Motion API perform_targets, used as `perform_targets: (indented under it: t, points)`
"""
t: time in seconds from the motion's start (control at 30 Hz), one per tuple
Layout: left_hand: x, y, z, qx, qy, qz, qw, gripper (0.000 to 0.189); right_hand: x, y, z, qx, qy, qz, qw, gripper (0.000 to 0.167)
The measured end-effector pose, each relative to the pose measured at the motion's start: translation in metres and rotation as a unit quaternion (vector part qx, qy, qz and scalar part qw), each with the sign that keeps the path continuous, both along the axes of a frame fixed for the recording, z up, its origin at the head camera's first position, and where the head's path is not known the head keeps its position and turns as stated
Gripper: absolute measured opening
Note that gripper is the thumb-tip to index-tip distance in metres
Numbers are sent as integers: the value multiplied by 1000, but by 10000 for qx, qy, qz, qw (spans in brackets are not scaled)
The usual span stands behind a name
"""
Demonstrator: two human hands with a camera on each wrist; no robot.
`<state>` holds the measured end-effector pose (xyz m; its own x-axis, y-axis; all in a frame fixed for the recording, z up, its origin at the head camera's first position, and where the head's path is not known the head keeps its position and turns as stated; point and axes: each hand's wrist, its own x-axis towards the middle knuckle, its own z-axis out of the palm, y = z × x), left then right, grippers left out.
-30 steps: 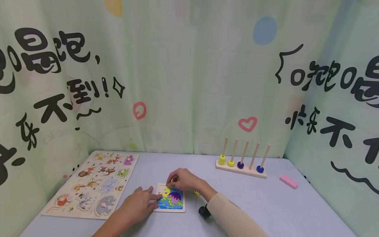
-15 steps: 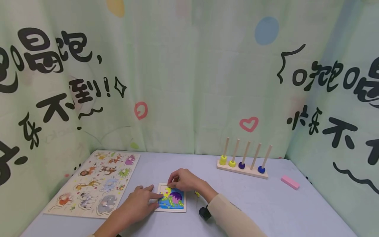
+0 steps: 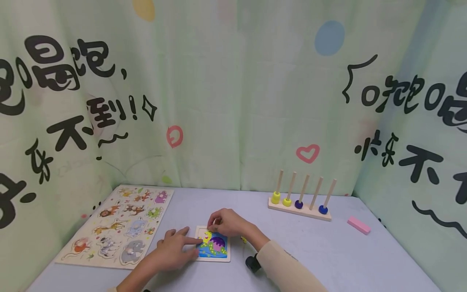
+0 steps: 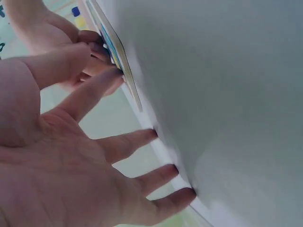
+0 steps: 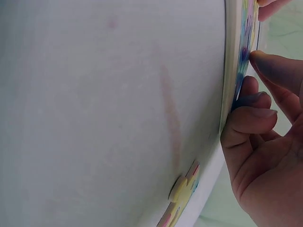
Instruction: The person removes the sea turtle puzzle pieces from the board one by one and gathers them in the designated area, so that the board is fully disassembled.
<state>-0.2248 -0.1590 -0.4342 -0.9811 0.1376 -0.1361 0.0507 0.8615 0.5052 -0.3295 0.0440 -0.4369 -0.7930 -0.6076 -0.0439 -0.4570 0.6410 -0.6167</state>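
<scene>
A small wooden jigsaw puzzle [image 3: 218,243] in a pale frame, with a blue, purple and yellow picture, lies flat on the table. My left hand [image 3: 176,250] is at its left side, fingers spread and straight. The index fingertip touches the picture, and in the left wrist view the other fingertips meet the table. My right hand [image 3: 229,223] reaches over the puzzle's top right part, its fingers curled and its thumb tip [image 5: 260,59] on the picture surface. The fingers pinch at a puzzle piece there, mostly hidden by the hand. A loose yellow puzzle piece [image 5: 182,194] lies beside the right wrist.
A large animal peg board [image 3: 149,239] lies at the left. At the back right stands a wooden bead stacker [image 3: 304,211] with upright pegs and yellow and blue beads. A pink block [image 3: 359,225] is near the right edge. A printed curtain [image 3: 233,101] encloses the table.
The head view shifts slightly, so the whole scene sits a little further right. Both hands keep nearly the same place on the puzzle.
</scene>
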Motion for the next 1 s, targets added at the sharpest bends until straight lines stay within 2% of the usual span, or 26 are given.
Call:
perform_targets:
  t: [0.1, 0.27, 0.5, 0.73, 1.0]
  points:
    - [0, 3, 1, 93, -103, 168, 9998, 31, 1, 0, 0, -21, -21, -7, 10000, 7]
    - [-1, 2, 0, 482, -21, 337, 9983, 28, 2, 0, 2, -67, -88, 45, 9999, 7]
    - [-1, -3, 1, 625, 57, 79, 9980, 34, 1, -1, 5, -59, -62, 148, 9999, 7]
    - [-1, -4, 1, 409, 34, -90, 9991, 36, 0, -1, 7, -4, -97, 126, 9999, 7]
    - [1, -3, 4, 299, -44, -127, 9995, 35, 1, -1, 5, 27, -157, 101, 9998, 7]
